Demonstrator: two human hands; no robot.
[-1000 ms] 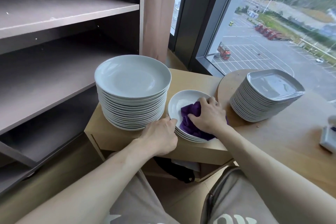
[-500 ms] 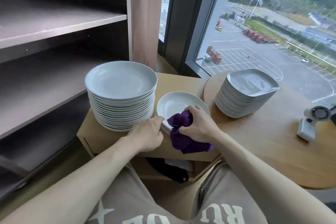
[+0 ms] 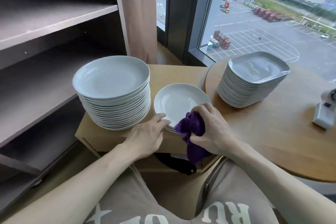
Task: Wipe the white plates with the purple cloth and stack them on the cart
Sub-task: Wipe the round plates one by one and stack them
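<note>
Half done at best, judging by the piles. Saw three of them: a tall stack of round white plates (image 3: 111,78) at centre left, a short stack (image 3: 180,102) just right of it, both on the wooden stand (image 3: 178,72) taken to be the cart, and a stack of squarish plates (image 3: 254,82) at upper right on the round counter (image 3: 272,142). Clutched the purple cloth (image 3: 192,129) bunched in the right hand (image 3: 212,132), at the near rim of the short stack's top plate, with a tail of cloth hanging below the stand's front edge. Touched that same rim with the left hand (image 3: 147,136), fingers straight, gripping nothing. Could not tell which plates were already wiped; guessed the short stack to be the finished one and the tall stack the backlog, though possibly the reverse. Judged the top plate either just wiped or about to be. Left to do, most likely: many more plates, one at a time. Noted also a dark shelf (image 3: 54,16) at upper left and a small white device (image 3: 325,114) at the right edge.
</note>
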